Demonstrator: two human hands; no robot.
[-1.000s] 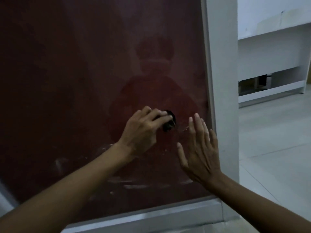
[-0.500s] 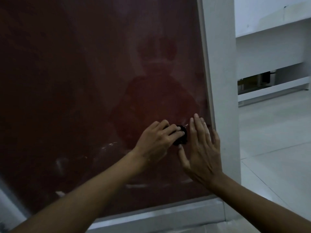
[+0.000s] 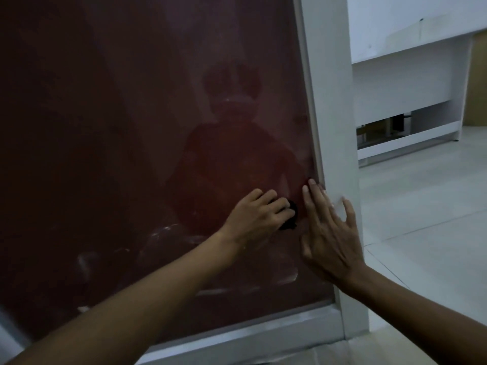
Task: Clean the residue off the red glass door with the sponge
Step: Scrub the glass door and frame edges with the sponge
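The red glass door point(image 3: 118, 127) fills the left and middle of the view. White smears of residue point(image 3: 168, 230) streak its lower part. My left hand point(image 3: 255, 219) grips a small dark sponge point(image 3: 291, 217) and presses it against the glass near the right edge. Only the sponge's right end shows past my fingers. My right hand point(image 3: 329, 233) lies flat with straight fingers against the glass and the white door frame point(image 3: 332, 114), just right of the sponge.
A metal bottom rail point(image 3: 237, 341) runs under the glass. Right of the frame lies pale tiled floor point(image 3: 427, 206). A white desk or cabinet point(image 3: 411, 83) stands at the back right with a dark gap beneath it.
My left hand has carried the sponge down and to the right across the glass, close to my right hand. My right hand has shifted slightly right onto the frame edge.
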